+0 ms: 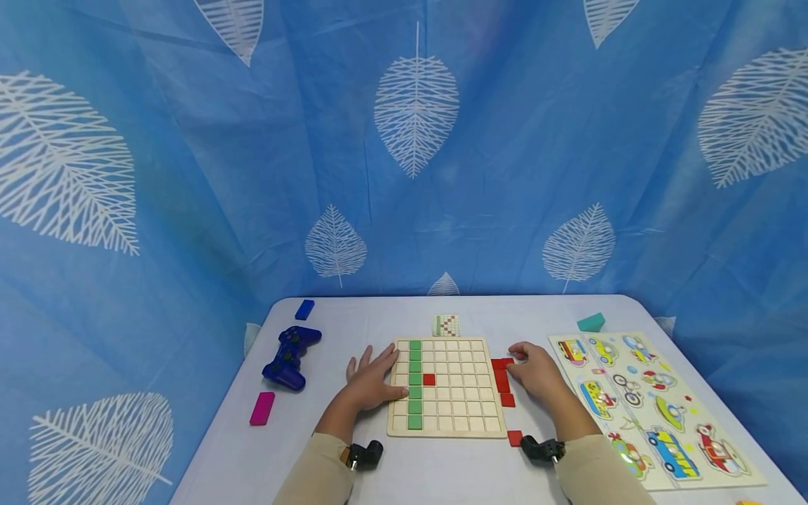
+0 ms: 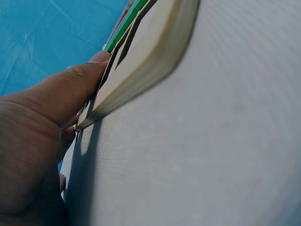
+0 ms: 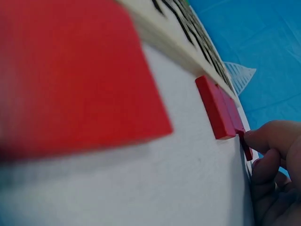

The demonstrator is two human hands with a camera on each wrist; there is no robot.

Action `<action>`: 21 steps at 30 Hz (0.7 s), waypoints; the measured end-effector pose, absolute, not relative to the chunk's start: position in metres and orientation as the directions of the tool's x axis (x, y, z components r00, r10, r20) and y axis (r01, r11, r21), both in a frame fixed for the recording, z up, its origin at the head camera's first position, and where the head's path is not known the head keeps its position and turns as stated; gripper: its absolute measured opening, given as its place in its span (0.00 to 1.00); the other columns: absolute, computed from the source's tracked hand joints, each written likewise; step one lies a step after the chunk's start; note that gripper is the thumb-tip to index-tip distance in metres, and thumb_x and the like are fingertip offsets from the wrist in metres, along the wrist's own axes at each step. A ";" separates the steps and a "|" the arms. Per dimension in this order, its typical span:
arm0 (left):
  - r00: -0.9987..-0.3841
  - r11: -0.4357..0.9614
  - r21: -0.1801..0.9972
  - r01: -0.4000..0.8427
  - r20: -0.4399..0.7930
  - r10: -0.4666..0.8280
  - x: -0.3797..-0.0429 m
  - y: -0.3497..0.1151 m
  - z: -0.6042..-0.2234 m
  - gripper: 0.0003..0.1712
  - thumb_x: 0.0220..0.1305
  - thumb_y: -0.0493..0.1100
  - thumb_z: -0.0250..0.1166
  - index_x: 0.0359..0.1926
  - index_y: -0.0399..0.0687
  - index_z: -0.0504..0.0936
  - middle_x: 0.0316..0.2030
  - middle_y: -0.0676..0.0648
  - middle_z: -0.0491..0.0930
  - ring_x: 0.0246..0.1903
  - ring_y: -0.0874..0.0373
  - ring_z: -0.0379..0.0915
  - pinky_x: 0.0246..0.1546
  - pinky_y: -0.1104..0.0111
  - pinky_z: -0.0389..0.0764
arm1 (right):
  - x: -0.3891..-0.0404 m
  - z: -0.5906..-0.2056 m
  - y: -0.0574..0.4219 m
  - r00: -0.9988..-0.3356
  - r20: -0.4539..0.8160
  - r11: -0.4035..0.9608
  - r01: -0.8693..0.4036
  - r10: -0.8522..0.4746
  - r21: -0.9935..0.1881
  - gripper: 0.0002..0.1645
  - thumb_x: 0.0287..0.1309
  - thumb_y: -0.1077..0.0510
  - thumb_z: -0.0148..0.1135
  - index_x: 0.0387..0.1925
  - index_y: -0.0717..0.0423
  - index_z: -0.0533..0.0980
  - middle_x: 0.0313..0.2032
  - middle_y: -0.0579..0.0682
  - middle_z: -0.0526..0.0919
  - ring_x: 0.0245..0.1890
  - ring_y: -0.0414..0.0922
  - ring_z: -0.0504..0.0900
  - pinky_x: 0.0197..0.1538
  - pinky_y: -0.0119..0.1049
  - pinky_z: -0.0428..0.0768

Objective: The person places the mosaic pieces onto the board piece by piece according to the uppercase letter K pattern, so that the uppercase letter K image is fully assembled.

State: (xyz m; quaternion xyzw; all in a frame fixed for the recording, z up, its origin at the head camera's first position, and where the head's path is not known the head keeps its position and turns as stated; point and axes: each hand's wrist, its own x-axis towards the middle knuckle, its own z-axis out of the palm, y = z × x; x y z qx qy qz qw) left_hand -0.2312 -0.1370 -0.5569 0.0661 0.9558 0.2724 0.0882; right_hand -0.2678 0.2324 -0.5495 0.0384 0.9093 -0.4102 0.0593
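A wooden grid board [image 1: 463, 379] lies flat, with a column of green tiles [image 1: 414, 386] near its left side and one red tile [image 1: 429, 379] beside them. My left hand [image 1: 372, 382] rests on the board's left edge, fingers spread and thumb [image 2: 87, 77] on the rim. On the other side, my right hand [image 1: 538, 372] is at the far end of a row of loose red tiles [image 1: 501, 381]. Its thumb and finger pinch a small red tile [image 3: 246, 147], seen partly behind the fingertips. Nearer the wrist lies another red tile [image 1: 515, 438], large in the right wrist view.
A small pattern card [image 1: 446, 325] lies behind the board. To the left are a blue game controller [image 1: 290, 356], a blue block [image 1: 305, 309] and a pink block [image 1: 262, 408]. A vehicle picture puzzle [image 1: 637, 400] and a teal block [image 1: 591, 322] lie at right.
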 end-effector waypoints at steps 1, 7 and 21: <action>-0.976 0.843 0.533 0.079 -0.131 0.174 -0.231 -0.137 -0.557 0.57 0.56 0.67 0.77 0.82 0.62 0.61 0.83 0.59 0.51 0.84 0.40 0.29 0.78 0.36 0.27 | -0.268 -0.550 0.233 -0.990 -0.137 0.668 0.109 0.010 -0.736 0.26 0.64 0.60 0.70 0.62 0.58 0.77 0.59 0.63 0.78 0.56 0.57 0.75 0.63 0.57 0.78; -0.975 0.842 0.534 0.081 -0.132 0.177 -0.233 -0.137 -0.558 0.57 0.56 0.67 0.76 0.82 0.63 0.61 0.83 0.59 0.50 0.84 0.40 0.29 0.78 0.36 0.27 | -0.270 -0.554 0.236 -0.990 -0.132 0.703 0.064 -0.043 -0.708 0.28 0.63 0.60 0.70 0.64 0.59 0.77 0.62 0.64 0.79 0.58 0.58 0.75 0.66 0.62 0.76; -0.975 0.842 0.533 0.082 -0.134 0.179 -0.233 -0.139 -0.557 0.57 0.57 0.68 0.76 0.82 0.63 0.61 0.83 0.60 0.50 0.84 0.41 0.28 0.78 0.36 0.27 | -0.268 -0.553 0.235 -0.988 -0.153 0.719 0.084 -0.032 -0.690 0.22 0.65 0.59 0.69 0.59 0.60 0.81 0.59 0.61 0.78 0.55 0.56 0.74 0.62 0.59 0.79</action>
